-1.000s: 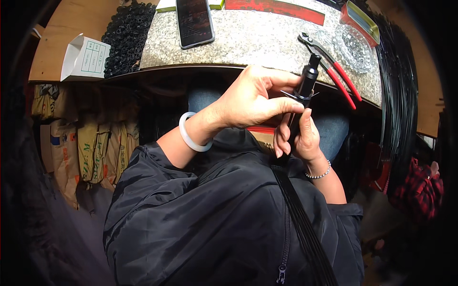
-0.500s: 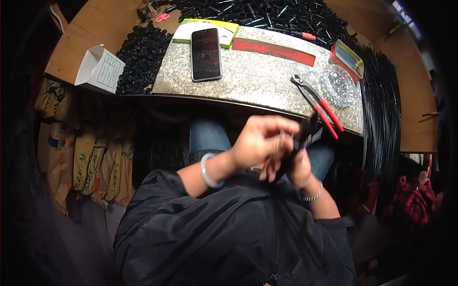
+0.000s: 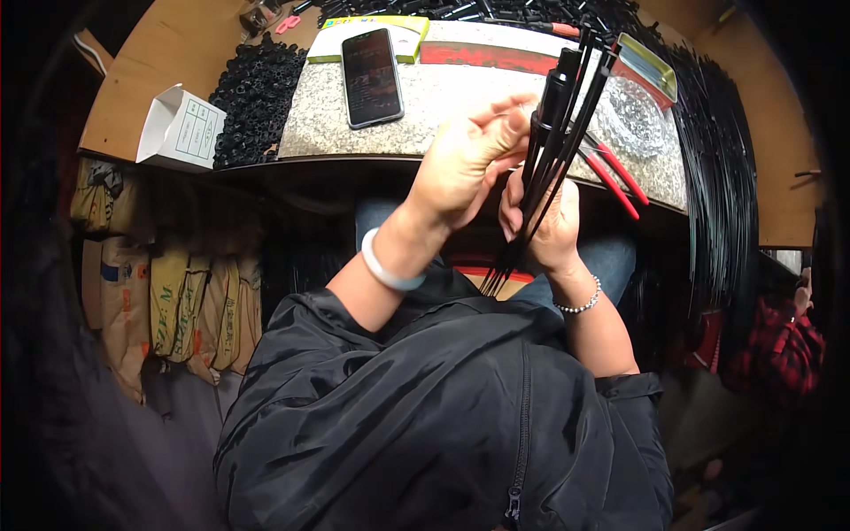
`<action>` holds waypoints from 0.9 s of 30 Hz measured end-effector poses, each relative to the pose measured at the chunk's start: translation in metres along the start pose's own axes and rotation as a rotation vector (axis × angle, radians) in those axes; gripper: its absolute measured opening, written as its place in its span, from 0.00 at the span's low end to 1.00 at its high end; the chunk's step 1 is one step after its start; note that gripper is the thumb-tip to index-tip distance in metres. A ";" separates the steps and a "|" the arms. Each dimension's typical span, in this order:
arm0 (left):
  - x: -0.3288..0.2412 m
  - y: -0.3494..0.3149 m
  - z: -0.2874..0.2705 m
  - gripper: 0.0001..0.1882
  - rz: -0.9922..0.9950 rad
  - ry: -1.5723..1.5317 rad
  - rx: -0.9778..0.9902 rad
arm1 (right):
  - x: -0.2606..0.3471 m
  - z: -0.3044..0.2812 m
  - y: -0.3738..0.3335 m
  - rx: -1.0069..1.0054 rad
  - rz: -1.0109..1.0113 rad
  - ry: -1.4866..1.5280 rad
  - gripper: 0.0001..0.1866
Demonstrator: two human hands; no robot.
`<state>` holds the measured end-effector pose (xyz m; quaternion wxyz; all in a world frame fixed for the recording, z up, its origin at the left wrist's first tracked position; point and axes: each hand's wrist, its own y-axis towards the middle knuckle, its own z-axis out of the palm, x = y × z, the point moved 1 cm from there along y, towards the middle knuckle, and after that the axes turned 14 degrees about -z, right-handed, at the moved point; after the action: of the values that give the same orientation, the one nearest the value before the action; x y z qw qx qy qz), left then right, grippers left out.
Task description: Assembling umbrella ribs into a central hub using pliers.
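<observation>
A bundle of thin black rods with a thick black tube at its top, like a folded umbrella frame (image 3: 553,106), stands tilted between my hands above my lap. My right hand (image 3: 553,221) is wrapped round the rods below the tube. Close to the tube's left side is my left hand (image 3: 460,164), its fingers bent and the thumb near the forefinger; what they pinch, if anything, is too small to make out. Red-handled pliers (image 3: 620,181) lie on the table edge behind the frame, which partly hides them.
On the speckled tabletop (image 3: 310,115) lie a phone (image 3: 372,80) and a yellow-green box (image 3: 412,35). A glass ashtray (image 3: 633,115) and an open tin (image 3: 651,66) are at right. Small black parts (image 3: 257,102) are heaped beside a white carton (image 3: 181,128); long black rods (image 3: 717,159) hang over the right edge.
The black frame has risen and now stands more upright, in front of the pliers. Both hands have moved up, and my left hand has turned beside the tube. My view has shifted slightly.
</observation>
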<state>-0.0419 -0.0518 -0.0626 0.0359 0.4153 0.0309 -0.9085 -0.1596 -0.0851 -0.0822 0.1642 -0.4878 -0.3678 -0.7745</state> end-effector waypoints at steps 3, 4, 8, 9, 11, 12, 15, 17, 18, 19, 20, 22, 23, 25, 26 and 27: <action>-0.007 -0.029 0.026 0.36 0.158 0.125 -0.097 | 0.003 0.003 -0.001 -0.073 -0.101 -0.150 0.31; -0.002 -0.035 0.028 0.42 0.263 0.226 -0.058 | 0.003 0.002 -0.002 -0.067 -0.129 -0.168 0.30; -0.002 -0.036 0.041 0.27 0.200 0.566 -0.280 | -0.030 -0.007 -0.012 -0.086 -0.423 -0.459 0.27; -0.001 -0.031 0.042 0.22 0.300 0.465 -0.299 | -0.024 0.003 -0.015 -0.156 -0.262 -0.318 0.25; 0.002 -0.026 0.036 0.12 0.350 0.549 -0.429 | -0.013 0.011 -0.014 -0.162 -0.271 -0.362 0.21; 0.004 -0.024 0.034 0.08 0.376 0.519 -0.450 | -0.012 0.013 -0.014 -0.210 -0.269 -0.298 0.17; 0.005 -0.020 0.024 0.05 0.318 0.345 -0.337 | -0.008 0.009 -0.016 -0.304 -0.194 0.120 0.09; 0.006 -0.020 0.019 0.07 0.235 0.273 -0.290 | -0.008 0.003 -0.019 -0.319 -0.167 0.159 0.09; 0.007 -0.020 0.017 0.08 0.221 0.238 -0.272 | -0.007 0.002 -0.019 -0.326 -0.170 0.177 0.09; 0.008 -0.020 0.016 0.09 0.221 0.229 -0.248 | -0.005 0.002 -0.019 -0.315 -0.176 0.203 0.09; 0.008 -0.020 0.016 0.10 0.232 0.243 -0.248 | -0.005 0.000 -0.020 -0.323 -0.178 0.207 0.09; 0.008 -0.021 0.015 0.10 0.241 0.256 -0.238 | -0.006 -0.006 -0.020 -0.269 -0.101 0.140 0.08; 0.009 -0.021 0.014 0.10 0.235 0.261 -0.236 | -0.005 -0.005 -0.020 -0.293 -0.113 0.166 0.08; 0.010 -0.021 0.013 0.14 0.268 0.326 -0.229 | -0.001 0.003 -0.016 -0.313 -0.145 0.187 0.08; 0.010 -0.020 0.011 0.15 0.274 0.350 -0.216 | 0.000 0.005 -0.016 -0.327 -0.176 0.206 0.08; 0.010 -0.021 0.011 0.15 0.271 0.352 -0.215 | -0.002 0.002 -0.016 -0.313 -0.149 0.186 0.09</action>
<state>-0.0585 -0.0325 -0.0624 0.1955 0.5612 0.0774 -0.8006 -0.1676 -0.0726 -0.0898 0.0618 -0.4050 -0.2612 -0.8740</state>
